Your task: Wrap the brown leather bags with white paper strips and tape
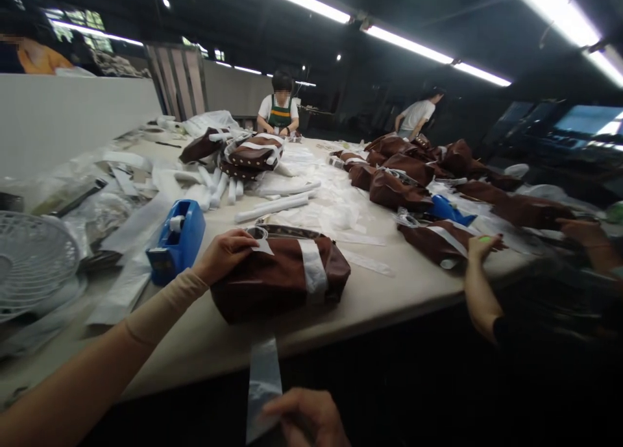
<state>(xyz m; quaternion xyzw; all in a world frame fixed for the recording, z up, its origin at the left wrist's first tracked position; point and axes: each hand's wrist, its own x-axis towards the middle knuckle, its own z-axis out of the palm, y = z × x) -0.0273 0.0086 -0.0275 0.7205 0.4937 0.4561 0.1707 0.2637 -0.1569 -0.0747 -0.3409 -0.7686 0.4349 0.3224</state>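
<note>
Since the brown glossy bag (260, 288) sits near the edge of the tabletop (379, 311), soft and slick-looking, I'd take it around its white-banded middle, with my left hand (222, 257) lying unclenched on top and my right hand (306, 418) pinching a clear plastic strip (263, 385).

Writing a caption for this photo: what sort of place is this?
Likely a hand-packing workshop: brown bags along a long table, a blue tape dispenser, and a person working across it.

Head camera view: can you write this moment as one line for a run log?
left hand: resting on brown bag | right hand: holding clear plastic strip | beside: blue tape dispenser
</note>
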